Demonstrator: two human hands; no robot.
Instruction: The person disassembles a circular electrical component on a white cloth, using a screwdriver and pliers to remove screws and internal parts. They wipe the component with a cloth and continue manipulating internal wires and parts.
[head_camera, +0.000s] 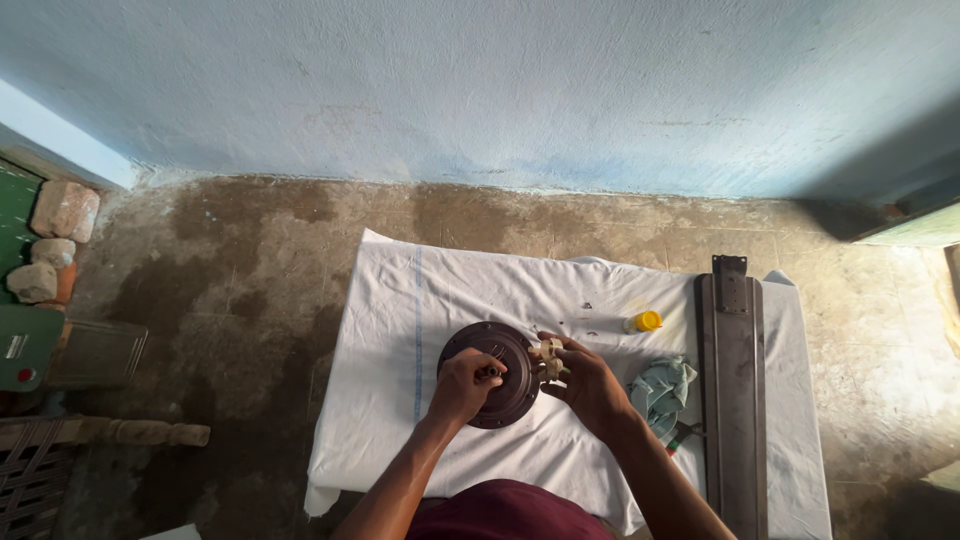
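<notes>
Head view looks straight down over a stained concrete floor (240, 260) that meets a pale blue plastered wall (500, 80) along the top. Spread over the floor is a white cloth (400, 300) with a faint blue stripe running down its left part. Along the cloth's right side lies a long dark metal fan blade (735, 400), its bracket end pointing toward the wall. At the far left edge sit a few rough bricks and stones (60, 215), and below them a flat green object that I cannot identify.

Near the middle of the cloth sits a round, dark brown fan motor housing (500, 370), tilted up on its edge between both hands. The left hand (462, 385) is curled over its face, fingers closed against the centre; exactly what they pinch there is hidden. The right hand (590, 385) wraps around the housing's right rim, thumb and fingers folded in, with a small pale fitting (548, 352) showing just at its fingertips, touching the housing.

Just right of that hand lies a crumpled light blue-green rag (662, 388), and a tool handle (680, 435) pokes out from beneath it, beside the blade. A small yellow cap-like container (647, 321) rests on the cloth above the rag, near a scatter of tiny dark bits
</notes>
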